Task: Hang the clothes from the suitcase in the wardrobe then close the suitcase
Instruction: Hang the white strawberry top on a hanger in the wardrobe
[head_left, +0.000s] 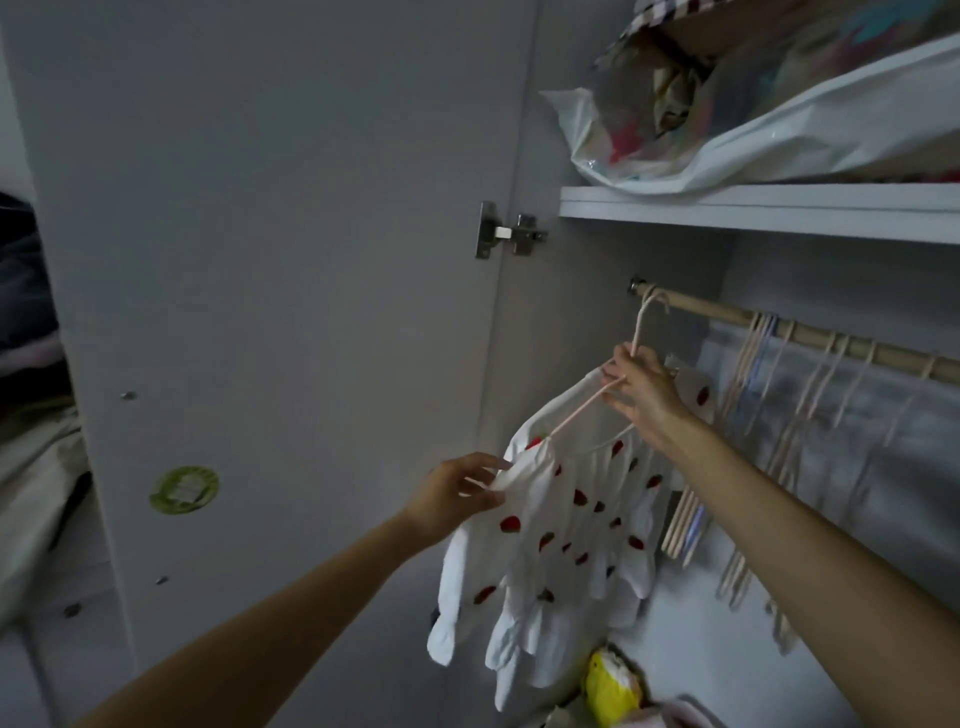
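A white garment with red strawberry prints (566, 540) hangs on a pale pink hanger (587, 402) inside the open wardrobe. The hanger's hook sits over the left end of the wooden rail (727, 314). My right hand (641, 387) grips the hanger at its neck, just below the hook. My left hand (457, 493) pinches the garment's left shoulder sleeve, where the hanger's arm ends. The suitcase is out of view.
Several empty pale hangers (800, 410) hang further right on the rail. A shelf (753, 208) above holds a plastic bag of items (727, 114). The open wardrobe door (260, 312) stands at left. A yellow object (610, 686) lies on the wardrobe floor.
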